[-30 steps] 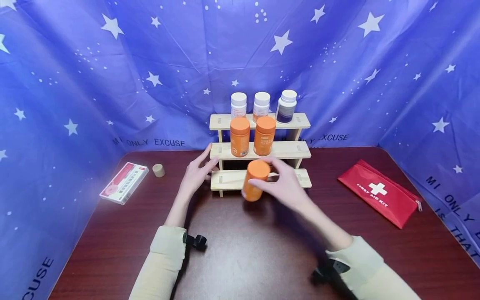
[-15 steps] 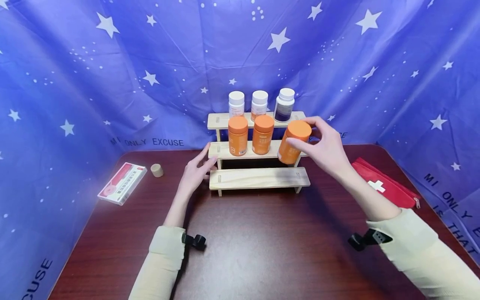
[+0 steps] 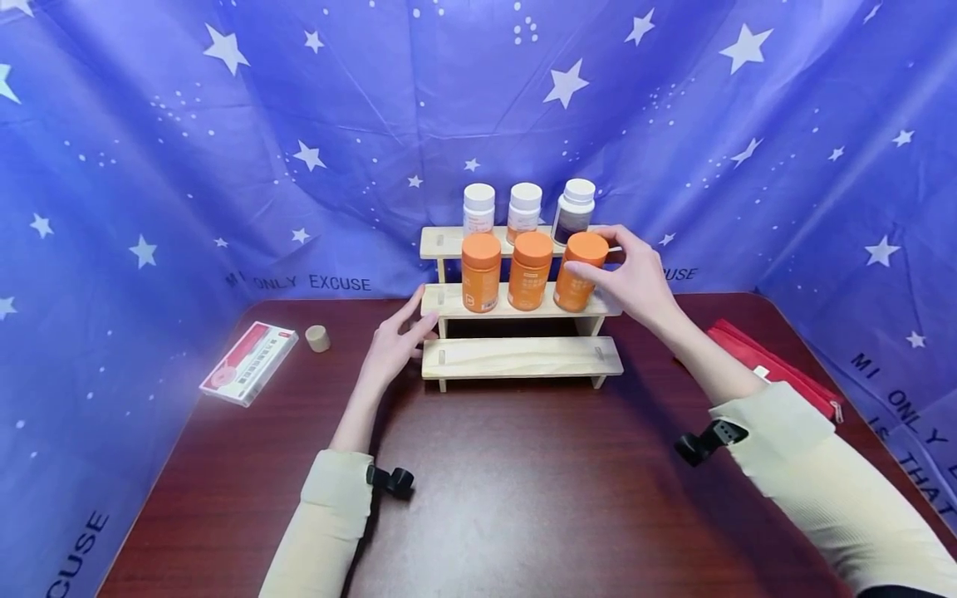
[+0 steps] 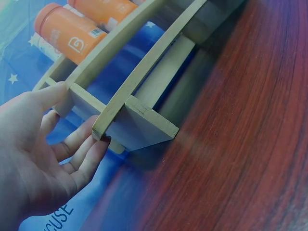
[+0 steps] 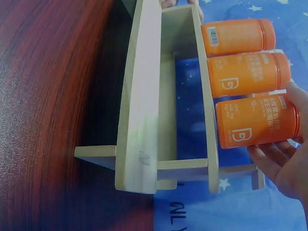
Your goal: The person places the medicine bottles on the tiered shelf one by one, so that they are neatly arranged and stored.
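Note:
My right hand (image 3: 639, 278) holds an orange pill bottle (image 3: 574, 286) between thumb and fingers at the right end of the middle tier of a wooden step rack (image 3: 523, 359). In the right wrist view, the base of this held bottle (image 5: 257, 122) is close to the tier's edge. Two matching bottles, a middle one (image 3: 528, 278) and a left one (image 3: 480, 281), stand beside it. On the top tier are three white-capped bottles (image 3: 478, 209). My left hand (image 3: 389, 345) touches the rack's left end, its fingertips against the tier ends in the left wrist view.
At the left of the dark wood table (image 3: 463, 498) lie a red-and-white box (image 3: 248, 364) and a small round wooden piece (image 3: 317, 338). A red first aid pouch (image 3: 803, 378) lies on the right, partly behind my right forearm. A blue starry curtain (image 3: 359, 149) hangs behind.
My right hand has carried the orange bottle from in front of the bottom tier up and right, to the middle tier beside the other two. My left hand has stayed at the rack.

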Demonstrator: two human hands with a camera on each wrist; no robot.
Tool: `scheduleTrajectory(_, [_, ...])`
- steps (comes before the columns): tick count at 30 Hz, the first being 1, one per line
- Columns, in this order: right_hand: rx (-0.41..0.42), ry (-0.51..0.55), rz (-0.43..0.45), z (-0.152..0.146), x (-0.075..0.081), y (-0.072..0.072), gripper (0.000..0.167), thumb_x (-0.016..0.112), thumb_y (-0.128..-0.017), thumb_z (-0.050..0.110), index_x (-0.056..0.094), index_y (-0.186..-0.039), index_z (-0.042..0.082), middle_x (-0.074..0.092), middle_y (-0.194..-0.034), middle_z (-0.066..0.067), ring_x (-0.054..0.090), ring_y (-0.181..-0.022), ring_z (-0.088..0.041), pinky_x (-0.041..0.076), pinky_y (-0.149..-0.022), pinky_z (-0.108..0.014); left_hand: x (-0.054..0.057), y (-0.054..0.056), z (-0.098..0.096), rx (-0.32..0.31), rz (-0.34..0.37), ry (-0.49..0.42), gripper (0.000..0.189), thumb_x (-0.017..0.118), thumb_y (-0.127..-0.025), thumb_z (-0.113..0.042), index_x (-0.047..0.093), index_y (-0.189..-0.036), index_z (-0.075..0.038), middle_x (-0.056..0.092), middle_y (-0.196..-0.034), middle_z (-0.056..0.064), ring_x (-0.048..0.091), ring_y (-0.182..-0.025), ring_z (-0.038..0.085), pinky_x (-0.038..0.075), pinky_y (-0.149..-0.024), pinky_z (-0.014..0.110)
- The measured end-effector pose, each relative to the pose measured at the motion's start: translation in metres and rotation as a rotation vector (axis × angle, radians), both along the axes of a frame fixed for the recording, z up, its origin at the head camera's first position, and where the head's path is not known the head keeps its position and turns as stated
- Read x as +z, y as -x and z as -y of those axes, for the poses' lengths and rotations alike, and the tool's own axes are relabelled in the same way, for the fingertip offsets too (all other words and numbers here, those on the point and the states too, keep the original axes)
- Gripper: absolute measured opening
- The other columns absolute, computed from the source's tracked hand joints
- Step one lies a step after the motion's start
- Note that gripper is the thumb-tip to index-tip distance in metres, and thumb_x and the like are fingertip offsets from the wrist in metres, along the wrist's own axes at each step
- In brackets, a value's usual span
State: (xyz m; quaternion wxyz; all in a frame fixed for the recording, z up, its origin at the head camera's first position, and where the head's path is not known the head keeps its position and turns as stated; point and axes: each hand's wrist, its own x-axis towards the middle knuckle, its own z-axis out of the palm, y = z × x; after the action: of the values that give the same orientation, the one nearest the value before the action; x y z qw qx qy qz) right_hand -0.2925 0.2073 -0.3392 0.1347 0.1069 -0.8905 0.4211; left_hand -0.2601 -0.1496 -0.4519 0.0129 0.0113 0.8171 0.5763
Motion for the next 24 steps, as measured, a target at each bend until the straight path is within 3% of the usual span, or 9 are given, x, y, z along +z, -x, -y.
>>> scheduleTrajectory(7, [0.019,-0.011,0.013,0.000,-0.008,0.010,0.060,0.082,-0.088,0.043,0.061,-0.137,0.016,0.068,-0.128,-0.007,0.066,-0.112,-0.024,0.050,-0.097,-0.037,0.000,-0.002,0.001,0.007,-0.007,0.001,0.068,0.062,-0.097,-0.061,0.035,-0.158,-0.047,0.077,-0.099,0.015,0.077,-0.094,0.020,0.065,-0.078,0.038])
scheduleTrajectory(13, [0.028,-0.021,0.019,0.004,-0.010,0.015,0.064,0.081,-0.088,0.045,0.058,-0.140,0.014,0.068,-0.131,-0.009,0.067,-0.114,-0.026,0.051,-0.099,-0.040,-0.001,-0.004,0.004,0.014,-0.001,-0.004,0.066,0.062,-0.097,-0.061,0.035,-0.156,-0.050,0.076,-0.095,0.011,0.077,-0.097,0.021,0.065,-0.079,0.039])
scheduleTrajectory(18, [0.035,-0.017,0.044,0.004,-0.010,0.014,0.068,0.081,-0.088,0.046,0.055,-0.142,0.015,0.066,-0.134,-0.012,0.066,-0.117,-0.029,0.051,-0.102,-0.045,0.001,-0.004,0.005,-0.007,-0.016,0.007,0.064,0.060,-0.100,-0.057,0.033,-0.157,-0.050,0.076,-0.102,0.017,0.077,-0.100,0.023,0.065,-0.082,0.042])
scheduleTrajectory(24, [0.030,0.026,0.060,-0.005,-0.011,0.009,0.069,0.078,-0.090,0.047,0.051,-0.147,0.018,0.065,-0.134,-0.014,0.066,-0.120,-0.031,0.054,-0.100,-0.044,0.004,-0.003,0.019,-0.033,-0.045,0.035,0.064,0.058,-0.103,-0.050,0.030,-0.160,-0.041,0.075,-0.115,0.024,0.073,-0.107,0.036,0.065,-0.084,0.043])
